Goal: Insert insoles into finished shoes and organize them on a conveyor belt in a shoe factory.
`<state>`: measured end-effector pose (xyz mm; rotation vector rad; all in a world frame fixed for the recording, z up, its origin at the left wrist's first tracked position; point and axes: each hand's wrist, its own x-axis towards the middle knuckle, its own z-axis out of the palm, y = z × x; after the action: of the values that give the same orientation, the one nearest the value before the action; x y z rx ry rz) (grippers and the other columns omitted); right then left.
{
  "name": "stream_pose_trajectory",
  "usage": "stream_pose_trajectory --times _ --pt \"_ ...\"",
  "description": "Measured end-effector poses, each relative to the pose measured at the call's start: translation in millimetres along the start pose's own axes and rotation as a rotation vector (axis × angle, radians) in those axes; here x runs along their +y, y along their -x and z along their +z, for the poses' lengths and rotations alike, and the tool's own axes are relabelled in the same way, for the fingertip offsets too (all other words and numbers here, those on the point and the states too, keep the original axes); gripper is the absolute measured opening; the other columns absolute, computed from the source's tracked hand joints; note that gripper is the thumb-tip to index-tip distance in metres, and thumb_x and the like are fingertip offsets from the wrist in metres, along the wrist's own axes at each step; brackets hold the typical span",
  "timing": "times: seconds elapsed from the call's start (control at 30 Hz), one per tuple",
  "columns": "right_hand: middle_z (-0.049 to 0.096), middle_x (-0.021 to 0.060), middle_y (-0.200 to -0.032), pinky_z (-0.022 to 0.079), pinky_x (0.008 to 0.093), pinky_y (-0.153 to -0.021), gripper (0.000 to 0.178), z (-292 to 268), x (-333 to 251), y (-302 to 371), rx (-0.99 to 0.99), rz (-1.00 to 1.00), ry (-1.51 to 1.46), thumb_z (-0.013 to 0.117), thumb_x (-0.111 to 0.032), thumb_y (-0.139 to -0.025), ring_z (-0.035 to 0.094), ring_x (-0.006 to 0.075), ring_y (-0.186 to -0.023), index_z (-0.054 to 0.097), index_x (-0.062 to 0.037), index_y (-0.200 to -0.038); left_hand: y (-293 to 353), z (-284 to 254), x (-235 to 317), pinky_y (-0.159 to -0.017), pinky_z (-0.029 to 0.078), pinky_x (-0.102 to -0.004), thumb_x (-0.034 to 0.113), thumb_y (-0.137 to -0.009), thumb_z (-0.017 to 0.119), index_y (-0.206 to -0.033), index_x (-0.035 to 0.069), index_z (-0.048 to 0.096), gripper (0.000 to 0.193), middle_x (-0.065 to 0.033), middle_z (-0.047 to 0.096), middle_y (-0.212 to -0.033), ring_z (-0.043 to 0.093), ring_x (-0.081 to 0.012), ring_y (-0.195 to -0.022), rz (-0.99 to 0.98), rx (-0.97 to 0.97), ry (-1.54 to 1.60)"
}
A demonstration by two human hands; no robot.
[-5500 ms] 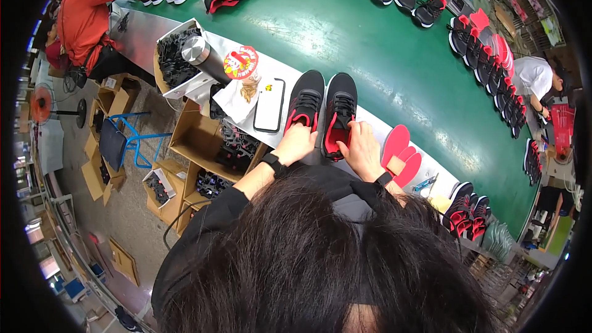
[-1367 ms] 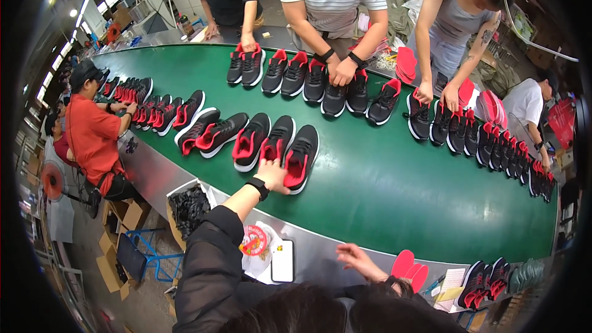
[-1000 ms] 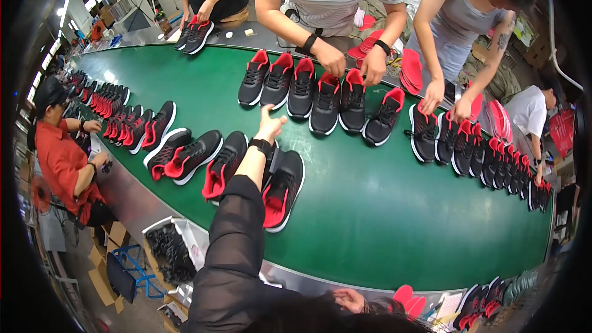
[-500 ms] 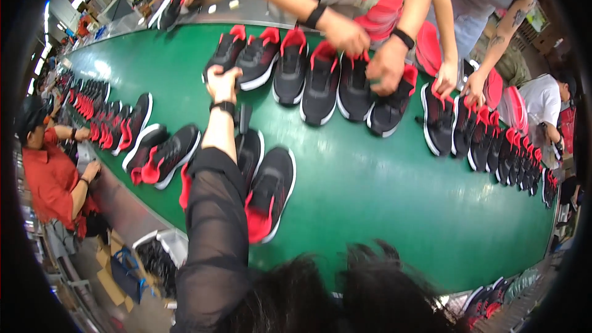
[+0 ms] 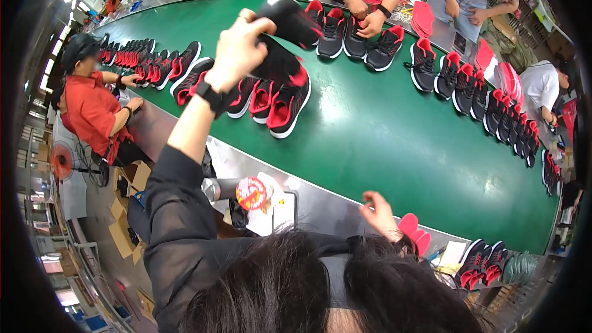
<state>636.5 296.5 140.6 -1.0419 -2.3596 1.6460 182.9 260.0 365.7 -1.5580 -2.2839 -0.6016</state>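
My left hand (image 5: 239, 48) is raised over the green belt, its fingers closed on black-and-red sneakers (image 5: 290, 20). Two of them appear to hang from it, tilted and blurred by motion; exactly where the fingers grip is hard to see. Below this hand, more sneakers (image 5: 288, 106) stand on the belt with their red linings facing me. At the belt's near edge is my right hand (image 5: 379, 214), fingers apart and holding nothing, beside red insoles (image 5: 414, 233).
Across the green belt (image 5: 364, 129), a co-worker's hands (image 5: 365, 17) work at a row of sneakers. Further rows (image 5: 493, 108) extend right and left. A person in red (image 5: 95, 105) stands at left. Near me are a metal cup (image 5: 219, 189) and a round red-lidded container (image 5: 251, 193).
My left hand has lifted sneakers off the far side of the belt. My right hand has come into view at the near edge. The whole view has shifted.
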Motion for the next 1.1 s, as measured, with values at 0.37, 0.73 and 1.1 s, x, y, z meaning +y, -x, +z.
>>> stream_pose_trajectory --times 0.37,0.73,1.1 --pt "0.058 0.0273 -0.111 0.044 0.0466 -0.095 0.056 -25 38 104 0.108 0.101 0.282 0.067 -0.013 -0.068 0.053 0.0452 -0.109 0.053 0.0016 -0.121 185 108 207 -0.092 0.043 -0.0402 0.001 -0.066 0.063 -0.101 0.014 0.064 0.038 -0.0127 0.058 -0.109 0.054 -0.0342 -0.106 0.332 -0.909 0.797" --pt "0.047 0.0322 -0.127 0.041 0.0471 -0.103 0.075 14 106 144 0.173 0.115 0.259 0.061 -0.014 -0.077 0.047 0.0472 -0.120 0.028 0.0034 -0.142 423 128 284 -0.106 0.034 -0.0463 0.000 -0.070 0.057 -0.139 -0.002 0.035 0.072 -0.0267 0.052 -0.118 0.044 -0.0394 -0.119 -0.778 -0.468 0.568" --pt "0.066 0.0102 -0.101 0.056 0.0358 -0.056 0.030 -49 49 163 -0.125 0.564 -0.824 0.047 -0.018 -0.098 0.068 0.0184 -0.076 0.051 0.0005 -0.121 440 134 247 -0.061 0.052 -0.0318 -0.001 -0.078 0.049 -0.092 -0.001 0.063 0.019 -0.0073 0.066 -0.080 0.063 -0.0181 -0.066 -1.458 -0.966 1.865"
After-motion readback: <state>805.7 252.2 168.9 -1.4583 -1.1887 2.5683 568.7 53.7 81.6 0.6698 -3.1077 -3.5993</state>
